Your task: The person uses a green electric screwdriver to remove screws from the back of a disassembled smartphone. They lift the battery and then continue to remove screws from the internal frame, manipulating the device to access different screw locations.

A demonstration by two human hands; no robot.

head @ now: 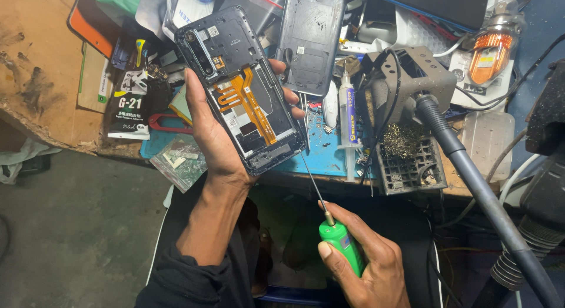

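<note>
Near the upper middle of the frame, an opened phone (244, 90) with its back cover off shows dark inner plates and an orange ribbon cable (250, 102). The left hand (215, 137) grips it from the left edge, fingers wrapped around its right side, tilting it above a blue mat (326, 152) on a crowded bench. Lower right of centre, the right hand (365, 261) is closed around a green-handled screwdriver (338, 237), its thin shaft pointing up toward the phone's lower corner without touching it. This looks like the unscrewing stage; the tip would need steady aim at a tiny screw. Right of the phone lie a grey back cover (312, 40), a syringe tube (349, 116) and a grey tool stand (412, 84) with a thick hose (471, 172).
</note>
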